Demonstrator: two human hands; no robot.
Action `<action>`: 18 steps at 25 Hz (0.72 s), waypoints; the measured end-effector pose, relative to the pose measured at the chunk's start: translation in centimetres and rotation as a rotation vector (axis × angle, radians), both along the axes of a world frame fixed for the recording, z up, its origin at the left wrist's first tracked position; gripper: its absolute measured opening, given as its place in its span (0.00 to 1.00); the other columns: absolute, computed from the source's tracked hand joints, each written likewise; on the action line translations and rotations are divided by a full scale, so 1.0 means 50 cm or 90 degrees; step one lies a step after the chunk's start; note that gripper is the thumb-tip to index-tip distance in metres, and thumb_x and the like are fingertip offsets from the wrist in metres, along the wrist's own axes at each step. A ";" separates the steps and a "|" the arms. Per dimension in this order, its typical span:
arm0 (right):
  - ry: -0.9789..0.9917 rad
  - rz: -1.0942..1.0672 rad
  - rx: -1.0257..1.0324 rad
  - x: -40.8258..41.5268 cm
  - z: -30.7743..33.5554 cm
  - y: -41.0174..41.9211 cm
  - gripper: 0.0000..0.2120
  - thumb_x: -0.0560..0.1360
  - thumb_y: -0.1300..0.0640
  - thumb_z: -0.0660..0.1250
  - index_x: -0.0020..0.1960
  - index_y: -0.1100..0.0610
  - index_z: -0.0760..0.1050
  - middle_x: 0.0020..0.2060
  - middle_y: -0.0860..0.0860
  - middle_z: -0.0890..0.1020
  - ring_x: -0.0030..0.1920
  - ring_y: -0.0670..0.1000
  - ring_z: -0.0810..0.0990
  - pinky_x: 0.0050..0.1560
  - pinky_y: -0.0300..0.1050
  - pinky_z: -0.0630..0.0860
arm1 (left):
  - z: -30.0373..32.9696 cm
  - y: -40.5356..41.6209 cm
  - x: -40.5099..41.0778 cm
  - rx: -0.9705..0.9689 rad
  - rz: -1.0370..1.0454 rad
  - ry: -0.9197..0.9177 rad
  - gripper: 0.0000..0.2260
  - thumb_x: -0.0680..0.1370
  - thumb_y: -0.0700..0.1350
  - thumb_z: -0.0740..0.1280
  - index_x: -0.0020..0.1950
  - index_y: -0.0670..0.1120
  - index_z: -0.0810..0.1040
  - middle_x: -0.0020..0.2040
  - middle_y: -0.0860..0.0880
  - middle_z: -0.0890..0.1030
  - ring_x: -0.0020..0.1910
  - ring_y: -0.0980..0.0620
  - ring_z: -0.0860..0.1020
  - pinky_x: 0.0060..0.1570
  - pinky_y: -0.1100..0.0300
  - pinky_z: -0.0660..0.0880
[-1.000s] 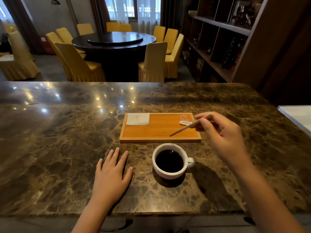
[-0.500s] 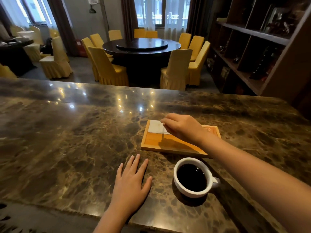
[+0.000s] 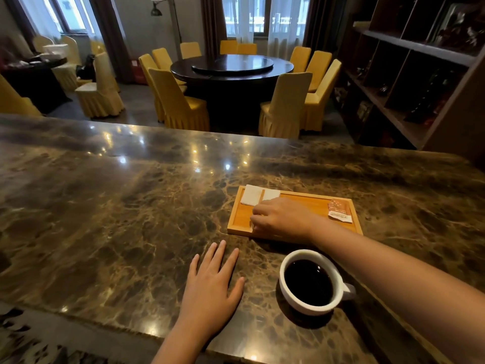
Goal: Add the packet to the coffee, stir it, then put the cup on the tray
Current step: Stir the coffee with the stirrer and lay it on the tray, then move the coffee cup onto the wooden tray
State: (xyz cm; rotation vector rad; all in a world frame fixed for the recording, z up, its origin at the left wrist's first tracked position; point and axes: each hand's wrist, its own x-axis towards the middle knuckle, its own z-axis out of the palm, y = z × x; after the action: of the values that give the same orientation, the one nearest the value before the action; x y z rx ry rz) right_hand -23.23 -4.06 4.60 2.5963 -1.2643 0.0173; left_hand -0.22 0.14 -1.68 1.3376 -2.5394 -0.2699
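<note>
A white cup point(image 3: 301, 307) of black coffee stands on the marble counter, just in front of a wooden tray point(image 3: 307, 202). An orange packet point(image 3: 339, 210), torn at one end, lies on the tray's right end. A white napkin point(image 3: 252, 195) lies at the tray's left end. A thin stir stick point(image 3: 263, 194) lies across the napkin and runs under my right hand point(image 3: 283, 219). That hand is low over the tray's left part, its fingers curled on the stick. My left hand point(image 3: 210, 287) lies flat on the counter, left of the cup.
The counter's point(image 3: 118, 219) near edge runs just below my left hand. Past its far edge stand a round dark table point(image 3: 232, 65) and several yellow-covered chairs. Dark shelving point(image 3: 409, 74) fills the right wall.
My right hand has carried the stir stick from the tray's right end to its left end and lowered it onto the napkin. The view has shifted left. My left hand has stayed put.
</note>
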 end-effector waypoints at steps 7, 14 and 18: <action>-0.031 -0.049 0.004 -0.009 0.007 0.009 0.17 0.78 0.47 0.56 0.54 0.57 0.76 0.49 0.55 0.81 0.45 0.53 0.80 0.39 0.47 0.79 | -0.003 0.000 0.000 -0.004 -0.001 0.006 0.28 0.72 0.62 0.42 0.72 0.57 0.52 0.75 0.51 0.50 0.70 0.56 0.41 0.68 0.51 0.39; -0.306 -0.243 -0.010 -0.045 0.080 0.137 0.14 0.77 0.51 0.61 0.57 0.56 0.78 0.55 0.53 0.81 0.54 0.52 0.79 0.48 0.43 0.75 | -0.005 -0.002 0.002 -0.004 -0.013 0.020 0.30 0.72 0.63 0.42 0.72 0.56 0.54 0.75 0.49 0.52 0.71 0.55 0.44 0.69 0.49 0.43; -0.519 -0.378 0.068 -0.059 0.066 0.299 0.14 0.76 0.46 0.60 0.57 0.51 0.77 0.53 0.44 0.79 0.54 0.43 0.77 0.50 0.33 0.72 | -0.008 -0.002 0.002 -0.012 -0.021 0.037 0.29 0.72 0.63 0.44 0.72 0.54 0.57 0.74 0.48 0.55 0.72 0.52 0.48 0.69 0.47 0.46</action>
State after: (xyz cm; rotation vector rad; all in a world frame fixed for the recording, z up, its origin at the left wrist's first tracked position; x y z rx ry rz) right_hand -26.20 10.88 7.90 2.2223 -2.2979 0.9940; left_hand -0.12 0.02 -2.09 1.2638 -2.5115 -0.2862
